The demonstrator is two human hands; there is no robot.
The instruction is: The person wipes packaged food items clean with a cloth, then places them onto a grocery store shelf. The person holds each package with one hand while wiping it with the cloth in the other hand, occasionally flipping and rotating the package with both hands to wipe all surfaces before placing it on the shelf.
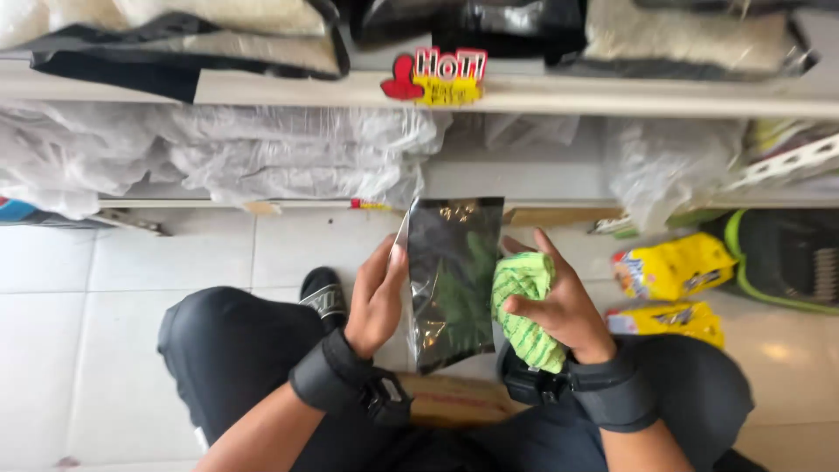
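White tiled floor [122, 262] under stocked shelves [612, 92]; I crouch. Left hand [377, 297] pinches the dark shiny packet [453, 280] upright by its edge, right hand [559, 306] closed around a green cloth [523, 301] touching it. Wiping step, I judge; next needs steady grip, firm strokes.

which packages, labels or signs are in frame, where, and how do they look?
Clear glossy pouch: centre, in left hand, flat, dark green contents.
Green striped cloth: bunched in right hand.
Shelf tag: upper shelf edge, red and yellow cut-out.
Two yellow snack bags: floor at right, crinkled.
Clear plastic bags: lower shelf, whitish bundles.
Black-and-white packs: top shelf, flat.
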